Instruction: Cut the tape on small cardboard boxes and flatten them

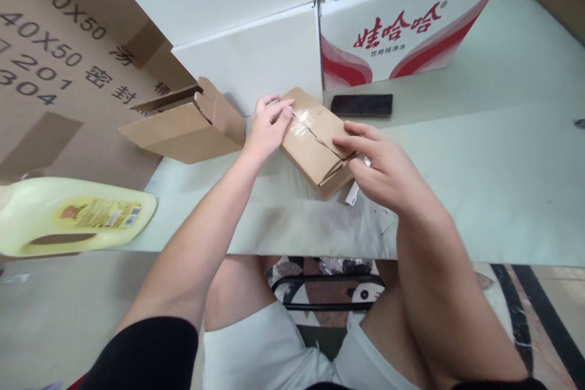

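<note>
A small brown cardboard box (311,140) lies flat on the table, turned at an angle. Clear tape crosses its far part, and the flap seam towards its near right end gapes a little. My left hand (269,125) grips the box's far left edge, thumb and fingers on the cardboard. Across the near right end, my right hand (379,164) has its extended fingers touching the top. A slim white tool (352,194), perhaps a utility knife, shows below and behind the right thumb; the hand appears closed on it, but most of it is hidden.
An opened cardboard box (196,134) stands left of my left hand. Behind are white cartons (256,61) and a red-and-white water carton (393,36), with a dark phone (362,105) before them. A pale yellow jug (109,216) lies at the left. The table's front edge borders my lap.
</note>
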Motion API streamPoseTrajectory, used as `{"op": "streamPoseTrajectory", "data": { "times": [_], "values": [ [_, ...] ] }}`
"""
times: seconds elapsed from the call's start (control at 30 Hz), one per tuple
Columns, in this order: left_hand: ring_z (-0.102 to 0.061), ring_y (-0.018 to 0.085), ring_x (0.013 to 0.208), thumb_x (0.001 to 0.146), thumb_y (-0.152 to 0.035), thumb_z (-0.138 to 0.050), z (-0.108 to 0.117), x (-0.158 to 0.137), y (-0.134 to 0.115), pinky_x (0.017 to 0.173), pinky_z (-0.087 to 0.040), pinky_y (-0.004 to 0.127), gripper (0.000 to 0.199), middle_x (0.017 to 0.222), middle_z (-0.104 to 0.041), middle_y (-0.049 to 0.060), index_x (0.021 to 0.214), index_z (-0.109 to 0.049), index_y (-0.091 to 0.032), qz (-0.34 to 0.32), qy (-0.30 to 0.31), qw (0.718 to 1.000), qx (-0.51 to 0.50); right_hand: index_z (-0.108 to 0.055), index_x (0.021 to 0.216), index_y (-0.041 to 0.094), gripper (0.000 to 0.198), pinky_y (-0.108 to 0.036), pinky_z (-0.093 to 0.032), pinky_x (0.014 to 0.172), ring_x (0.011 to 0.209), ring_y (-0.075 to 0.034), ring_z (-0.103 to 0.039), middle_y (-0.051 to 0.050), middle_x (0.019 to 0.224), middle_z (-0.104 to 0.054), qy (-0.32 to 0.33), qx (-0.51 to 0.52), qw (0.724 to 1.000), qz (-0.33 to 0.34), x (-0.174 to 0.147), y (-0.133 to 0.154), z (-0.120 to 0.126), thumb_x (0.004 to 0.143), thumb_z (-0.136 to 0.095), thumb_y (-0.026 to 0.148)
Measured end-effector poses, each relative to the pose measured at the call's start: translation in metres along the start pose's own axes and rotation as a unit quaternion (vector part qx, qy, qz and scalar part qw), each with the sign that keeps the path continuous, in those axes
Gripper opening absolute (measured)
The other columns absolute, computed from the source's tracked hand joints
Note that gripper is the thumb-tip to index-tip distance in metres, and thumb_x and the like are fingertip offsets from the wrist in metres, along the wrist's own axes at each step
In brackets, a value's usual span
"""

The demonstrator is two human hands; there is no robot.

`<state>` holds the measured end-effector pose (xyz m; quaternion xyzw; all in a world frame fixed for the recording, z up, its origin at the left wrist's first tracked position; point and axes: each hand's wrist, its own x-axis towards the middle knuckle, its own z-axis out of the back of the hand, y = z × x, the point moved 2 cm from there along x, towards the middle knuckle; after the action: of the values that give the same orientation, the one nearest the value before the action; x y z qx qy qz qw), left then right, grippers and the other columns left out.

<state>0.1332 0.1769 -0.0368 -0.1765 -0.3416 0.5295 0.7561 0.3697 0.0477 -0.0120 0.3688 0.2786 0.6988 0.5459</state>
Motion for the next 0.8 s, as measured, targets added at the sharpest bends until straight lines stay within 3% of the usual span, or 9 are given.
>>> {"op": "streamPoseTrajectory", "data": {
  "times": [0.07,0.17,0.27,0.53,0.67,0.8],
  "values": [
    [-0.05,0.03,0.143,0.099,-0.061,-0.053,0.001,-0.001,-0.001,0.124,-0.037,0.047,0.05,0.141,-0.06,0.013,0.123,-0.076,-0.024,0.007,-0.009,1.0,-0.003,-0.077,0.12,0.019,0.049,-0.052,-0.044,0.121,0.141,-0.032,-0.055,-0.01,0.151,-0.06,-0.004,0.003,1.0,0.016,-0.001,0.0,0.0,0.08,-0.049,0.015],
    [-0.053,0.03,0.141,0.092,-0.055,-0.068,0.005,-0.006,0.002,0.124,-0.038,0.045,0.045,0.143,-0.058,0.012,0.124,-0.077,-0.026,0.037,-0.027,0.999,-0.03,-0.066,0.135,0.018,0.06,-0.053,-0.047,0.117,0.14,-0.032,-0.056,-0.012,0.152,-0.059,-0.008,0.031,0.999,0.033,-0.001,-0.003,0.0,0.078,-0.05,0.015],
    [-0.053,0.03,0.141,0.087,-0.053,-0.075,0.01,-0.012,0.007,0.123,-0.039,0.044,0.04,0.143,-0.058,0.009,0.119,-0.079,-0.03,0.048,-0.041,0.995,-0.078,-0.051,0.15,0.02,0.071,-0.055,-0.051,0.109,0.133,-0.033,-0.06,-0.013,0.153,-0.057,0.012,0.059,0.998,-0.009,-0.001,-0.007,-0.001,0.079,-0.051,0.018],
    [-0.054,0.03,0.139,0.087,-0.052,-0.075,0.016,-0.019,0.008,0.122,-0.04,0.045,0.039,0.144,-0.058,0.01,0.119,-0.08,-0.03,0.048,-0.047,0.995,-0.077,-0.06,0.137,0.025,0.054,-0.053,-0.054,0.099,0.121,-0.031,-0.066,-0.007,0.137,-0.069,0.041,0.108,0.992,-0.055,0.001,-0.005,0.0,0.086,-0.045,0.02],
    [-0.053,0.03,0.142,0.088,-0.052,-0.074,0.015,-0.022,0.008,0.124,-0.038,0.045,0.041,0.145,-0.058,0.01,0.121,-0.079,-0.029,0.054,-0.063,0.994,-0.077,-0.06,0.14,0.026,0.051,-0.058,-0.05,0.104,0.122,-0.035,-0.066,-0.01,0.139,-0.069,0.04,0.105,0.986,-0.126,0.0,-0.013,0.001,0.091,-0.054,0.037],
    [-0.051,0.029,0.145,0.087,-0.057,-0.073,0.017,-0.039,0.015,0.126,-0.034,0.046,0.046,0.148,-0.058,0.01,0.123,-0.078,-0.029,0.059,-0.114,0.987,-0.093,-0.058,0.143,0.025,0.071,-0.063,-0.048,0.106,0.128,-0.04,-0.063,-0.017,0.141,-0.066,0.068,0.096,0.974,-0.193,-0.001,-0.025,0.001,0.087,-0.061,0.068]
  ]
}}
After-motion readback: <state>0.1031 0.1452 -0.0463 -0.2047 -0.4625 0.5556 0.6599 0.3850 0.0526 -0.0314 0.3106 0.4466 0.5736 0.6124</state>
